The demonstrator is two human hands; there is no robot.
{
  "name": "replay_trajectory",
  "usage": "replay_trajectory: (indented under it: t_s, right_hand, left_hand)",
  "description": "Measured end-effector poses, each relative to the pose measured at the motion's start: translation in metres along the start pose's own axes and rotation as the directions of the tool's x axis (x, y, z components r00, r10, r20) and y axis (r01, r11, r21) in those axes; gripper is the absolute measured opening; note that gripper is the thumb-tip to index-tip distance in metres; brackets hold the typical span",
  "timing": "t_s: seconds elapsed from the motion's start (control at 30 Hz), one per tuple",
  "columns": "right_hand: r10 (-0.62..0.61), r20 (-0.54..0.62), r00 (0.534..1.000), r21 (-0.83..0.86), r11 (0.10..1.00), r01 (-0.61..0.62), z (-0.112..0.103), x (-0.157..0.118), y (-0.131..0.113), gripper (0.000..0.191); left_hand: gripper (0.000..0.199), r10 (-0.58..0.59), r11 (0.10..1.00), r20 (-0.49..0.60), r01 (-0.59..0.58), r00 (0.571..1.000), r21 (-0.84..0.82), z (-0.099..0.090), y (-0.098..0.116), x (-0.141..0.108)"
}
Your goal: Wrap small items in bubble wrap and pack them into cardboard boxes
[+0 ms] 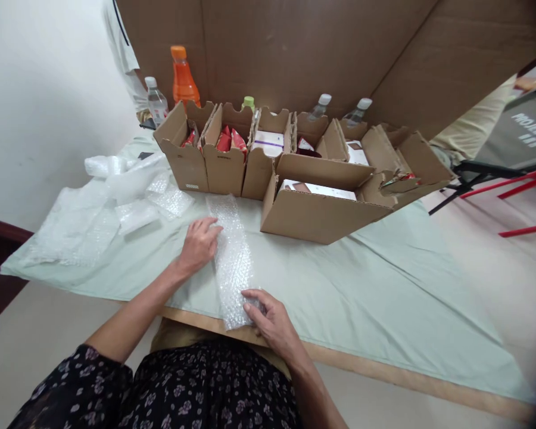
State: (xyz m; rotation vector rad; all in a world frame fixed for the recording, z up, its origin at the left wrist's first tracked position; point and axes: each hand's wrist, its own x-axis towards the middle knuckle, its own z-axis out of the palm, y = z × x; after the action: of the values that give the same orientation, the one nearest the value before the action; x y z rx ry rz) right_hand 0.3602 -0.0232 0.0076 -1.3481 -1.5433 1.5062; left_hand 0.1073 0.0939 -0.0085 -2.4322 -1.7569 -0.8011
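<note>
A long strip of clear bubble wrap (233, 253) lies lengthwise in front of me on the pale green cloth. My left hand (200, 244) has its fingers curled at the strip's left edge, fingertips on the plastic. Lower down, on the right side near the table's front edge, my right hand (270, 316) closes thumb and forefinger about the strip's edge. Further pieces of bubble wrap (89, 208) lie in a loose pile at the left.
Upright cardboard boxes (226, 170) holding packets and cartons stand in a row at the back. Another cardboard box (321, 214) stands before them. An orange bottle (185, 80) and clear bottles (156, 98) are behind, before a tall cardboard panel (286, 53). A red-legged chair (518, 185) is at right.
</note>
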Motion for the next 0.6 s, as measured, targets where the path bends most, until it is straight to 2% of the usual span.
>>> replay_trajectory:
  t_s: [0.07,0.13,0.23,0.33,0.47,0.53,0.6]
  right_hand:
    - [0.099,0.060,0.993,0.063,0.993,-0.102,-0.004,0.001,-0.002,0.035]
    - [0.162,0.122,0.979,0.088,0.981,-0.173,-0.004,0.001,-0.003,0.041]
    - [0.197,0.215,0.957,0.113,0.968,-0.225,0.001,0.001,-0.003,0.050]
    - [0.193,0.267,0.944,0.128,0.964,-0.234,0.006,0.001,-0.001,0.051]
    - [0.191,0.295,0.936,0.151,0.958,-0.243,0.007,0.001,-0.002,0.051]
    - [0.190,0.319,0.929,0.174,0.951,-0.254,0.005,0.001,-0.004,0.053]
    - [0.188,0.334,0.924,0.189,0.947,-0.261,0.003,0.002,-0.007,0.052]
  left_hand:
    - [0.031,0.029,0.999,0.060,-0.028,0.998,-0.030,0.002,0.005,-0.010]
    - [0.028,0.030,0.998,0.117,-0.024,0.993,-0.060,0.005,0.003,-0.008]
    - [0.027,0.018,0.996,0.162,-0.003,0.987,-0.090,0.007,-0.004,0.006]
    - [0.029,0.017,0.993,0.137,-0.001,0.990,-0.117,0.001,-0.002,0.008]
    - [0.026,0.048,0.965,0.025,-0.040,0.999,-0.258,-0.021,0.021,-0.024]
    - [0.023,0.042,0.913,0.054,-0.017,0.998,-0.407,-0.036,0.034,-0.047]
    - [0.019,0.025,0.839,0.149,0.060,0.988,-0.540,-0.050,0.043,-0.068]
